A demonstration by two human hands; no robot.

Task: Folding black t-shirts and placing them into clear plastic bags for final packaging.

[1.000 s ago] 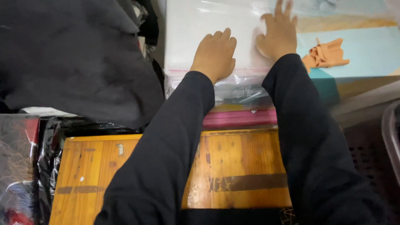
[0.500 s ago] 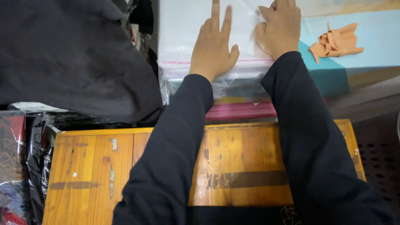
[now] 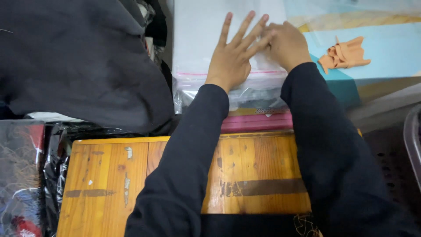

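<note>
While both hands press down on a clear zip-top plastic bag (image 3: 206,39), the work looks, by this frame, to be at the flattening or sealing stage. The left hand (image 3: 232,57) lies flat on the bag with fingers spread wide, gripping nothing; the right hand (image 3: 287,44) sits just beside it, touching its fingertips, fingers curled over the film, though whether they pinch it cannot be told. Pale and glossy, the bag appears to hold something white, and a thin pink closure line crosses it just under the left palm. It rests on a stack of similar bags, directly beyond the worn wooden table (image 3: 109,175) from the wearer. Finishing would likely call for a firm, even slide along that closure line. Left of the bag lies a heap of black cloth (image 3: 74,61); right of it, a crumpled orange glove (image 3: 344,55) sits on a light blue surface (image 3: 390,48).
</note>
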